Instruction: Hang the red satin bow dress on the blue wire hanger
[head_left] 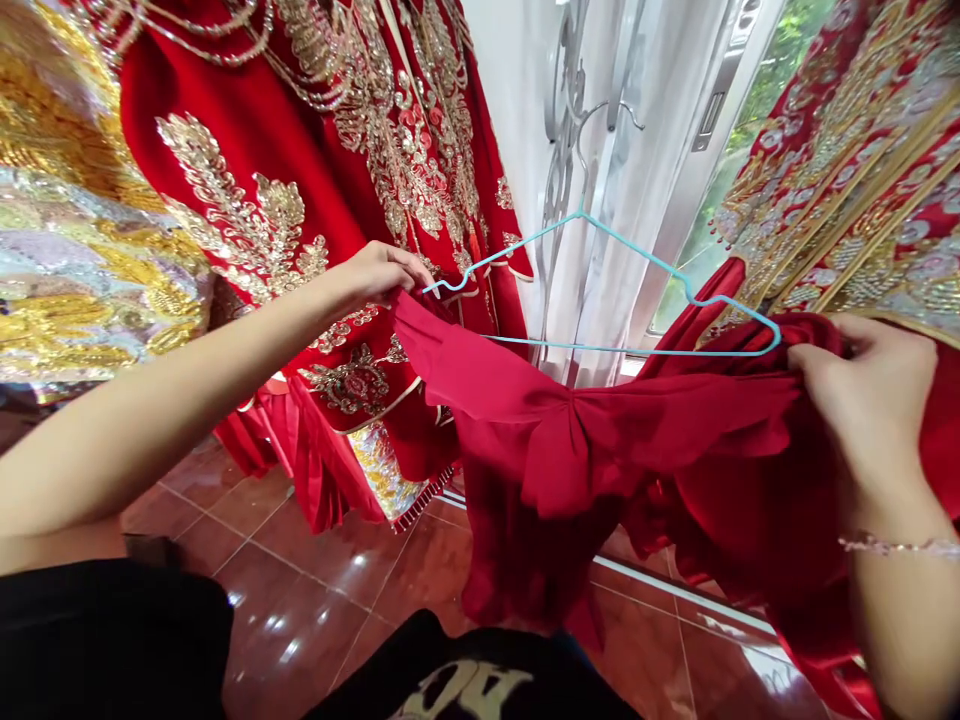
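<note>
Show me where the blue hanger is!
In the head view, the blue hanger is in the middle, in front of the white curtain, between the left hand and right hand, touching the red cloth.

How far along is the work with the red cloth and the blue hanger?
Done: two embroidered gowns already hang, one on each side. In hand: the left hand and right hand grip a red garment near the ends of a blue hanger. Left: the hanger's upper wires show bare, so the garment does not yet look settled on it.
</note>
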